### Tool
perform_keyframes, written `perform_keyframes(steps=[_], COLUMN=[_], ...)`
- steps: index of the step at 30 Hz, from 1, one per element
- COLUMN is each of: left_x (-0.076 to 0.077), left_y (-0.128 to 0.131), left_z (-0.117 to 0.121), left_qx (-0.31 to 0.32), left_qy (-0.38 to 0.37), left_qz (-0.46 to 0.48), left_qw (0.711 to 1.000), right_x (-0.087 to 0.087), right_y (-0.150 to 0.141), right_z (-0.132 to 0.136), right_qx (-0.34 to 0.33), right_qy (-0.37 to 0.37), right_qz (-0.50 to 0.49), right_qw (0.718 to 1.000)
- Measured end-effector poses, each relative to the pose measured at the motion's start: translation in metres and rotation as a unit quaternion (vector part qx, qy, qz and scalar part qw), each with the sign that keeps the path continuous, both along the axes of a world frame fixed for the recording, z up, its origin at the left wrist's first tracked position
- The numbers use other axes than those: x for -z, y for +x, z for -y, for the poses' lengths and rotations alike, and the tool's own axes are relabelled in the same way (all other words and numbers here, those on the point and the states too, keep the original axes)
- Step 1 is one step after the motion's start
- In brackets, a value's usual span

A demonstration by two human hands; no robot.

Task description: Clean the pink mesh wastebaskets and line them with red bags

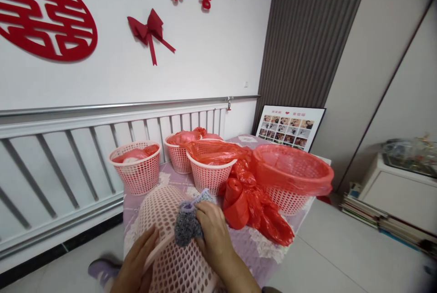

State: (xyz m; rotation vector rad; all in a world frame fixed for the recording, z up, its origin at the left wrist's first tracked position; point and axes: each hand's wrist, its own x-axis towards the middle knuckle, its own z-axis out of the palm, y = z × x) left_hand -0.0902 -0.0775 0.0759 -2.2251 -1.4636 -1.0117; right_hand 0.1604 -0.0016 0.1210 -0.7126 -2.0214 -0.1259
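A pink perforated plastic basket (180,265) lies tilted on its side at the near edge of the table. My left hand (141,256) grips its rim, with the fingers along the outside and the thumb partly hidden. In my right hand (212,233) is a bunched grey cloth (187,229) with a lavender edge, resting against the basket's rim. My right fingertips are partly covered by the cloth. Just beyond that hand lies a roll of red plastic bags (236,204), with loose red plastic (269,220) trailing to its right.
Behind stand pink baskets, one at left (138,174), one in the middle (212,177), and a red-lined one (290,199) at right. A lavender tablecloth (247,249) covers the table. A white radiator (99,147) runs along the wall; a photo board (290,124) leans behind.
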Motion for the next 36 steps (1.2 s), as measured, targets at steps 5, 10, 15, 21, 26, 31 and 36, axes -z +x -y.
perform_keyframes(steps=[5,10,15,21,26,31,36], left_x=[0.001,-0.001,-0.004,-0.003,-0.001,-0.001,0.013], left_y=[0.005,0.004,0.004,0.003,0.002,-0.003,-0.002], left_z=[0.005,0.009,0.013,0.012,0.019,0.025,0.032], left_qx=[-0.005,-0.004,-0.014,-0.025,-0.036,-0.037,-0.060], left_qy=[-0.018,-0.018,-0.026,-0.040,-0.052,-0.044,-0.052], left_qz=[0.008,0.026,0.030,0.064,0.095,0.101,0.169], left_qw=[1.000,1.000,0.999,0.997,0.993,0.993,0.982], right_x=[0.027,0.065,0.109,0.134,0.149,0.164,0.143], right_y=[0.014,0.032,0.048,0.047,0.043,0.037,0.034], right_z=[-0.007,-0.014,-0.011,0.001,0.014,0.028,0.020], right_qx=[0.040,0.107,0.151,0.178,0.164,0.155,0.143], right_qy=[-0.010,-0.084,-0.204,-0.318,-0.359,-0.409,-0.373], right_qz=[-0.041,-0.121,-0.189,-0.270,-0.315,-0.344,-0.364], right_qw=[0.998,0.983,0.949,0.891,0.863,0.831,0.841])
